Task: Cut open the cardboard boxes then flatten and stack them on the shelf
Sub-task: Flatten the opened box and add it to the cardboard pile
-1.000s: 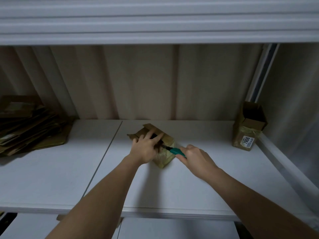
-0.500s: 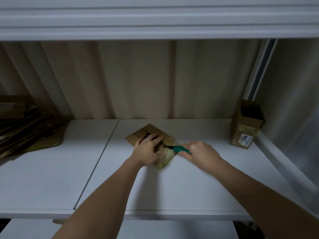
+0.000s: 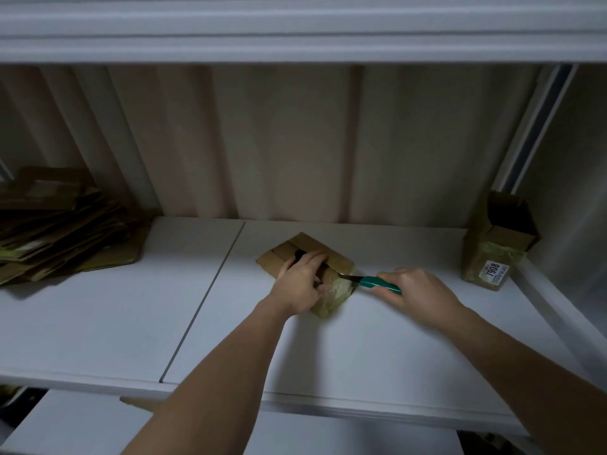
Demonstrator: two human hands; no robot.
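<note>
Cardboard, a small brown box (image 3: 331, 257), lies partly flattened near the middle of the white shelf (image 3: 98, 323), just right of the seam between its two boards. The left hand (image 3: 300, 284) lies over it, fingers curled round its near edge and hiding most of the top, so the state of the flaps underneath cannot be made out. The right hand (image 3: 417, 290) grips the green handle of a knife (image 3: 374, 283); its fingers are folded round the handle and largely hidden behind the back of the hand. The blade tip reaches the box's right corner, and appears to touch the pale tape there, though the light is too dim to be sure.

Far left, a stack of flattened boxes (image 3: 62, 231) rests against the back wall, cut off by the frame edge. Far right, an open box (image 3: 499, 241) stands in the corner, bearing a white label reading 1908. Both forearms run out of the bottom of the view.
</note>
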